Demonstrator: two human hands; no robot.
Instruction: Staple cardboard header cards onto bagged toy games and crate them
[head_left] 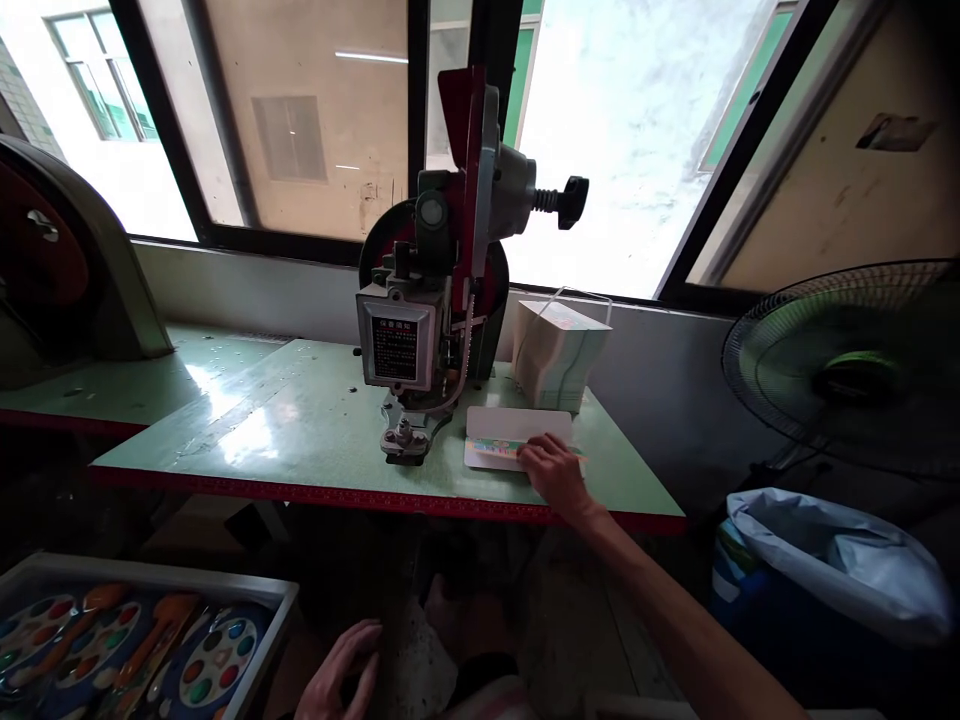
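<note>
— Where's the right hand (553,470)?
— Stretched far forward on a straight arm, palm down, fingers lightly curled.
— And the left hand (341,673)?
— Low near the lap, fingers loosely spread, holding nothing.

The black round fan (862,370) at right is cut by the picture's edge. The grey tray of colourful paint palettes (277,600) runs off the near left corner. Print on the machine's black label plate (395,348) is too small to read. The left hand (341,675) is partly cropped below.

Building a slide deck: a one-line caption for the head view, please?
Right hand on white cards beside a grey-and-red bench press machine; left hand open below.
</note>
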